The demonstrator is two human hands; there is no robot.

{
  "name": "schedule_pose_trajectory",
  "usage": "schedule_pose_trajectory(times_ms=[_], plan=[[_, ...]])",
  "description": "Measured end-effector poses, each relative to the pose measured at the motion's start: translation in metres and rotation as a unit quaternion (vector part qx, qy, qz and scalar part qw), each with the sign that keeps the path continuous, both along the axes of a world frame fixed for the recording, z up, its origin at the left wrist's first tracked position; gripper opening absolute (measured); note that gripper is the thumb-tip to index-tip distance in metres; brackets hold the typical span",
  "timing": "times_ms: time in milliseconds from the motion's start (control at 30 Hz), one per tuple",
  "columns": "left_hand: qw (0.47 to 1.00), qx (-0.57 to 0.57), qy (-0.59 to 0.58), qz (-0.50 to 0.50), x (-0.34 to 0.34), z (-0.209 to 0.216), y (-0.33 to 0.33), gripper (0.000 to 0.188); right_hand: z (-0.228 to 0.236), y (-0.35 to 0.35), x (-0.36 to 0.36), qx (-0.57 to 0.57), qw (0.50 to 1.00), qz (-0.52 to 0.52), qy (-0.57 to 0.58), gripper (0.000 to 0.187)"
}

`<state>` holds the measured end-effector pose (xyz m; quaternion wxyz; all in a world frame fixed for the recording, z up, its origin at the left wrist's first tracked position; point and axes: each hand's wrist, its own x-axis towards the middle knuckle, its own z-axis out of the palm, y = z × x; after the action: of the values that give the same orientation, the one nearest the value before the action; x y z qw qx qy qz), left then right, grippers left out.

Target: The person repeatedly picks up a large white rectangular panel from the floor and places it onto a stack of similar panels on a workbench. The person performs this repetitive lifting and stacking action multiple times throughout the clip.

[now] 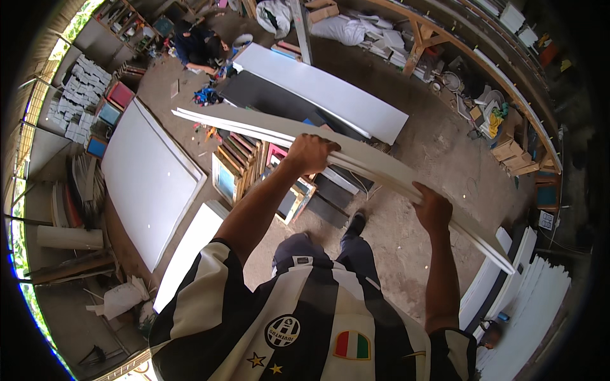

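Note:
I hold a stack of long white boards [254, 124] out in front of me at chest height, running from upper left to lower right. My left hand [309, 152] grips the stack near its middle, fingers curled over the top edge. My right hand [432, 206] clasps the same stack further right, toward its lower end. Below them my dark trousers and a black shoe [354, 223] stand on the concrete floor [438, 146].
A large white panel [149, 181] lies at left, another white panel [324, 89] over a black sheet ahead. Framed pieces [238, 168] are stacked below the boards. White strips [534, 311] pile up at right. A crouching person [200, 47] works at the far end. Wooden benches line the right side.

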<state>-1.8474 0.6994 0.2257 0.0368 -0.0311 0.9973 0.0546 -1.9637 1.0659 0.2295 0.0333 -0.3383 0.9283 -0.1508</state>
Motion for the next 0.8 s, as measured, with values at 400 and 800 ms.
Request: schedule_pose_trajectory(times_ms=[400, 800], plan=[[0.997, 0.033, 0.052, 0.038, -0.002, 0.0, -0.07, 0.044, 0.033, -0.084, -0.027, -0.019, 0.997, 0.019, 0.077, 0.049], [1.0, 0.024, 0.002, -0.011, -0.057, 0.004, -0.149, 0.053, 0.019, -0.15, -0.064, -0.005, 0.994, 0.029, 0.101, 0.051]])
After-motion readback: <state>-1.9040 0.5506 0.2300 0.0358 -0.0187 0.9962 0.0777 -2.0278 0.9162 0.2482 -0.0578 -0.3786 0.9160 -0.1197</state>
